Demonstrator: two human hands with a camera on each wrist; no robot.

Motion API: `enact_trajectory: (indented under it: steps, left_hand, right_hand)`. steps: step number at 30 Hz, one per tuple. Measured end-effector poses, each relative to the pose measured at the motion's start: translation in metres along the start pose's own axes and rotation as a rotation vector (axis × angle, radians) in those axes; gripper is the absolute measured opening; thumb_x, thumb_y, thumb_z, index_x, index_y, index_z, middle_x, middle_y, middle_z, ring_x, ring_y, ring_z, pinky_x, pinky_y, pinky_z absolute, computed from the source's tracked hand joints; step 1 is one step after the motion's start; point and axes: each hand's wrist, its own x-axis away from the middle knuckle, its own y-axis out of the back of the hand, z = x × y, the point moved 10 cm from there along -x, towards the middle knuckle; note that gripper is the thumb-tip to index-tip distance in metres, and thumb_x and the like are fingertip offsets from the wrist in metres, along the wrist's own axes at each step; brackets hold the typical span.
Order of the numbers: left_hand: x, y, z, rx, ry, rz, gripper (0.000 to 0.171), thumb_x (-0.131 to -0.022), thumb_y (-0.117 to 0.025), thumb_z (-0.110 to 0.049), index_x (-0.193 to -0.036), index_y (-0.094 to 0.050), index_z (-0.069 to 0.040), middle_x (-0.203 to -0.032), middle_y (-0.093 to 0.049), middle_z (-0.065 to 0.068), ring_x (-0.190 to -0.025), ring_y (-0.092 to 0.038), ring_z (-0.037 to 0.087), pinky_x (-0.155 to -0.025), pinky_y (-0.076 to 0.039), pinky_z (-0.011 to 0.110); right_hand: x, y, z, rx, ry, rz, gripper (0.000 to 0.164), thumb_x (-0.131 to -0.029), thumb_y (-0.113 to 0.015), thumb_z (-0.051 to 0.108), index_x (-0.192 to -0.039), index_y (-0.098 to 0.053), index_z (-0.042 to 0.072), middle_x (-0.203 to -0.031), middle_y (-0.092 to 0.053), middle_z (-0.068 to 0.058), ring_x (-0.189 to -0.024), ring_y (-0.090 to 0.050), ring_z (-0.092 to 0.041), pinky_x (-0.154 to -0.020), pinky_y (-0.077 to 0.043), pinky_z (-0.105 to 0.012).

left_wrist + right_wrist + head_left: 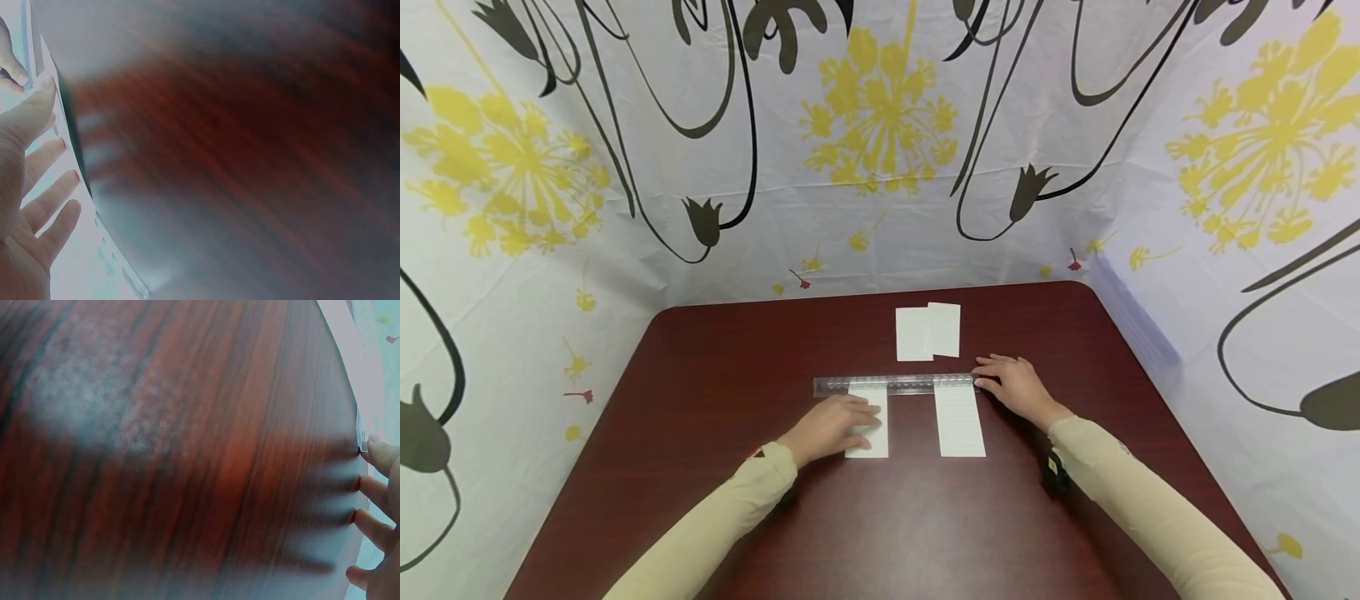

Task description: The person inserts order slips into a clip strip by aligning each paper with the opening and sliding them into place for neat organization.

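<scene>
A transparent ruler (pixel 910 384) lies crosswise over the upper ends of two white paper strips on the table. My left hand (pixel 835 427) is laid over the left strip (pixel 868 446), its fingers loosely extended just below the ruler and covering part of the paper. In the left wrist view that hand's fingers (pixel 53 190) are spread and relaxed. Beyond the right strip (pixel 961 425), which has faint lines, my right hand (pixel 1018 390) touches the ruler's right end with its fingertips. The right wrist view shows its fingers (pixel 375 494) spread, one of them against the ruler's end.
Two overlapping white paper pieces (pixel 913 335) lie farther back, behind the ruler. The dark red-brown wooden table (pixel 737 358) has rounded far corners. Patterned white fabric (pixel 880 233) hangs close around its back and sides.
</scene>
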Motion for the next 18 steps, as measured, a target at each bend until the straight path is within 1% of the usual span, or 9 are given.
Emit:
enact_trajectory:
  steps: [12,18]
  left_hand:
    - [-0.0009,-0.0003,0.0002,-0.011,0.020,0.007,0.041,-0.086,-0.072,-0.041,-0.121,-0.072,-0.019,-0.134,-0.067,0.001,-0.127,-0.060,0.024,-0.109,-0.047,0.042]
    - [-0.0029,-0.0006,-0.0013,-0.023,0.011,0.005,0.041,-0.086,-0.072,-0.041,-0.121,-0.072,-0.019,-0.134,-0.067,0.000,-0.127,-0.060,0.024,-0.109,-0.047,0.041]
  right_hand:
    - [-0.0001,-0.0001,0.0004,0.002,0.008,-0.013,0.035,-0.096,-0.064,0.024,-0.127,-0.068,0.010,-0.143,-0.058,-0.015,-0.139,-0.046,-0.040,-0.112,-0.026,-0.071]
    - [-0.0002,0.0006,0.0005,0.003,0.017,-0.034,0.034,-0.095,-0.065,0.022,-0.126,-0.068,0.009,-0.142,-0.059,-0.016,-0.138,-0.047,-0.041,-0.110,-0.027,-0.072]
